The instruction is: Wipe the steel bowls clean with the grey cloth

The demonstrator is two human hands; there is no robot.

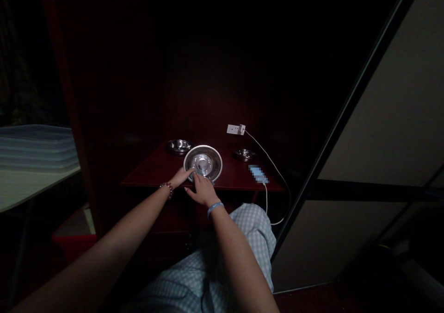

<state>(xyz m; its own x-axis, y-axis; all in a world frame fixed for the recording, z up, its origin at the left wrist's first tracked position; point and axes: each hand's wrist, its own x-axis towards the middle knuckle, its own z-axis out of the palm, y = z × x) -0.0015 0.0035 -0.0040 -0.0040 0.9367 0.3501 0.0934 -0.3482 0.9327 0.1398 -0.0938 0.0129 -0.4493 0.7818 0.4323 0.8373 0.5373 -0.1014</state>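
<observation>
A shiny metal bowl (208,158) is tipped toward me at the front edge of the dark red shelf (152,172). My left hand (181,177) grips its near-left rim, with the thumb over the edge. At the near rim, my right hand (203,190) has its fingers closed on what looks like a grey cloth (212,182), mostly hidden by the fingers and dim light. Behind the bowl to the left rests another metal bowl (178,147). A smaller, shallow metal dish (245,154) lies to the right.
A blurred phone (258,174) lies at the shelf's right, its white cable (268,152) looping to a wall socket (233,129). Stacked clear plastic lids or trays (38,148) stand on a pale table (41,181) at left. My knee (255,220) is below the shelf.
</observation>
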